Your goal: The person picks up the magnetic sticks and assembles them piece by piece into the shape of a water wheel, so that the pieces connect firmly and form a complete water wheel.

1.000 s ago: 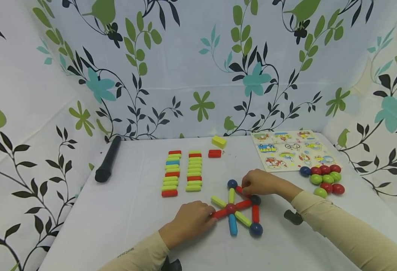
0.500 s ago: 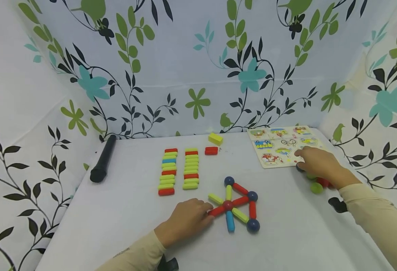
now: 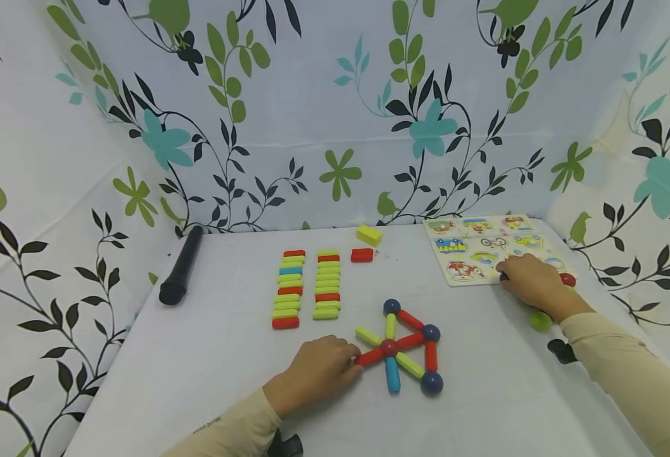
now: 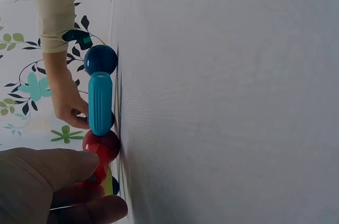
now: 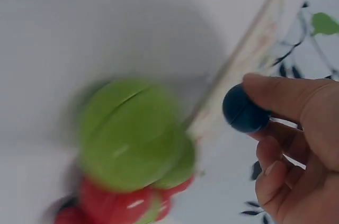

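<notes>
One blue ball (image 5: 245, 108) is being pinched at the fingertips of the right hand (image 3: 531, 284), and one red rod (image 3: 371, 357), its star (image 3: 388, 347) just beyond the fingertips, is being pinched by the left hand (image 3: 319, 368).

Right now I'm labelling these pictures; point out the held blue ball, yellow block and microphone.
Held blue ball (image 5: 242, 110), right wrist view: exposed middle.
Yellow block (image 3: 369, 236), head view: its middle.
Microphone (image 3: 184, 262), head view: handle.
</notes>
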The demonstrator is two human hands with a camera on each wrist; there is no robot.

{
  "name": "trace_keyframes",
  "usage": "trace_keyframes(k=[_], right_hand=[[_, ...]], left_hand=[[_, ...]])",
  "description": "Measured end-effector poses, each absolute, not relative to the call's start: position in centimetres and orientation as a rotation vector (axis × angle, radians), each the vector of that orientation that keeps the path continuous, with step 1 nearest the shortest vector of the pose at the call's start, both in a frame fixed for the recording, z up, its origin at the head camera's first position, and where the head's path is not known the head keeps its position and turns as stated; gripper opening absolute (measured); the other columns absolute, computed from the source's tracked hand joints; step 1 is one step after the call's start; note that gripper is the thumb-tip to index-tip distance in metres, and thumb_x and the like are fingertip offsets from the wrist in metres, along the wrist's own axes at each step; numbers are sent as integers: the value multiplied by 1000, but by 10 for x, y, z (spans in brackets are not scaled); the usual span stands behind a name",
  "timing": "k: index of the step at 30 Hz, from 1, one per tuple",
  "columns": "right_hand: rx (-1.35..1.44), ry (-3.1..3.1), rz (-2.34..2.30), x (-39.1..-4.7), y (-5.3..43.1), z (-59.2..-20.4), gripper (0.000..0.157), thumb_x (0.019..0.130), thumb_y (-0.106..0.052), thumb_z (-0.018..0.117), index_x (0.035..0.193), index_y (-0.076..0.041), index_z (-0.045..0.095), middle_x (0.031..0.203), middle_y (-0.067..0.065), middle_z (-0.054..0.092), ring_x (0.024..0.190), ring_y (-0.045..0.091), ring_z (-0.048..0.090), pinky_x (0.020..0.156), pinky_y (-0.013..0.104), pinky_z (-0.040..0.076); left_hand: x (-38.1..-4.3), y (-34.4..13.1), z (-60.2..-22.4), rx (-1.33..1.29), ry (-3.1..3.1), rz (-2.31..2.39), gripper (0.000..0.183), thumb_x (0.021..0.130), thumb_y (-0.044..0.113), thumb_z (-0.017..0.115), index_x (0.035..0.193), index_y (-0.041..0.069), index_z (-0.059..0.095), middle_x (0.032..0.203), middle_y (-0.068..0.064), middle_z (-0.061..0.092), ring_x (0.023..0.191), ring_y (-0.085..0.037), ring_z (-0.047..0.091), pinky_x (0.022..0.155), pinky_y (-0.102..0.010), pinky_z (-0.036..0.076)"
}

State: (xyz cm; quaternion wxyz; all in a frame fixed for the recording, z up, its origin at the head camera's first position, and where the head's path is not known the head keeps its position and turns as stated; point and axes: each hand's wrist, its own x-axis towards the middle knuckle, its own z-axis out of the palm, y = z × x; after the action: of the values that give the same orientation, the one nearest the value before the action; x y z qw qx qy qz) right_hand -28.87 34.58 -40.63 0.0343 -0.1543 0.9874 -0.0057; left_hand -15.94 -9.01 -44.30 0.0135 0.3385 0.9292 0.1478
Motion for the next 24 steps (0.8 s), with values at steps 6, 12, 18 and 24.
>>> trace_keyframes(k=[6, 12, 18, 24], right_hand=[[-545, 3057, -228, -284, 279, -381, 43, 94, -25, 75, 129, -2, 68, 121, 17, 71, 112, 38, 63, 91, 57, 51], [-758, 2991, -320, -277, 213, -371, 41, 92, -26, 78, 128, -8, 71, 118, 9, 72, 107, 28, 64, 88, 44, 55], [-910, 2825, -396, -265, 151, -369, 42, 90, -30, 79, 129, -14, 71, 119, 1, 73, 107, 23, 62, 86, 35, 55], [-980, 2666, -365, -261, 105, -380, 41, 91, -32, 78, 129, -17, 72, 119, -4, 73, 110, 17, 61, 96, 37, 51]], left_hand=[[-164, -88, -445, 1055, 2890, 452, 31, 91, 36, 77, 114, 16, 75, 89, 9, 72, 76, -2, 58, 65, -16, 48], [-168, -82, -446, 1037, 2867, 465, 34, 92, 37, 76, 117, 15, 72, 87, 9, 71, 76, -3, 60, 67, -18, 51], [-168, -80, -443, 1008, 2832, 451, 38, 93, 33, 76, 125, 15, 69, 93, 6, 72, 78, -5, 60, 70, -21, 53], [-169, -80, -445, 1048, 2853, 443, 27, 93, 30, 75, 114, 14, 70, 83, 8, 68, 73, -5, 54, 65, -19, 50]])
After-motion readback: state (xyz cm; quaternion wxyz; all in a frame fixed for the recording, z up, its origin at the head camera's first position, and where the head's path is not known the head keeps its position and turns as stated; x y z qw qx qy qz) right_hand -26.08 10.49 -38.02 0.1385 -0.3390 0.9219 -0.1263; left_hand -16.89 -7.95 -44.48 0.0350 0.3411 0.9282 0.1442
